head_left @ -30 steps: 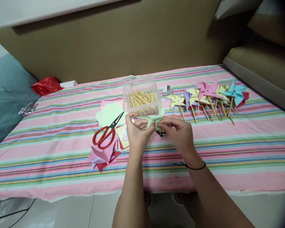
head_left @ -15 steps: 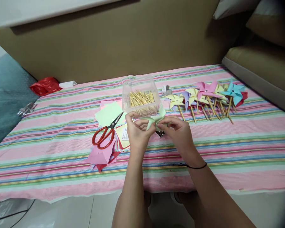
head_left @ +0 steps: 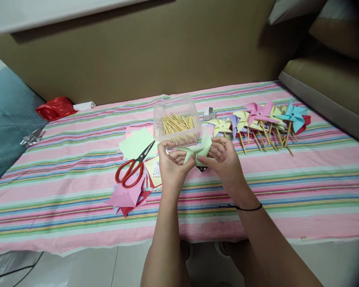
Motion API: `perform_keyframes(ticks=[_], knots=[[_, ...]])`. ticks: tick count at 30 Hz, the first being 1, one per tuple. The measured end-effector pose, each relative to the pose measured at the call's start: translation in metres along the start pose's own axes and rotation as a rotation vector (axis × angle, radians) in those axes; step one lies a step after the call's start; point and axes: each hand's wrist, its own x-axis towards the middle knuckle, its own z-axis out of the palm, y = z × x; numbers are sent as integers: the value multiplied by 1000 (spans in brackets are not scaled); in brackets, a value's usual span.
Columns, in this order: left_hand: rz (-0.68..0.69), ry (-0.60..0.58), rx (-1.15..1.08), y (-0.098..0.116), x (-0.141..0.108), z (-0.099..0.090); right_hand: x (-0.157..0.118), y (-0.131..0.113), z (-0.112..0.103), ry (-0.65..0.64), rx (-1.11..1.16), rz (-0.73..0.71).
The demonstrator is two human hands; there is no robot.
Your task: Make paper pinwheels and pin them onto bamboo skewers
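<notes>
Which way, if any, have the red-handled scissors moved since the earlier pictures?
No: the scissors keep their place against the clear box and the striped cloth; only the whole view has drifted slightly.

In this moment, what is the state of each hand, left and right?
Left hand: closed, pinching the green paper.
Right hand: thumb at the paper, fingers loosely curled; firm grip cannot be told.

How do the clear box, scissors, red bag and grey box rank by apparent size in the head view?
1. Clear box: largest.
2. Scissors and red bag: unsure; the scissors span longer but lie nearer the camera.
3. Grey box: smallest.
</notes>
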Motion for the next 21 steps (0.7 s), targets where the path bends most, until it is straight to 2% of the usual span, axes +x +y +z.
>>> perform_keyframes(ticks=[7, 21], knots=[[-17, -27, 10, -1, -1, -1, -3, -10, 0, -99, 138, 119], [-10, -58, -3, 0, -1, -2, -4, -10, -2, -94, 104, 90]])
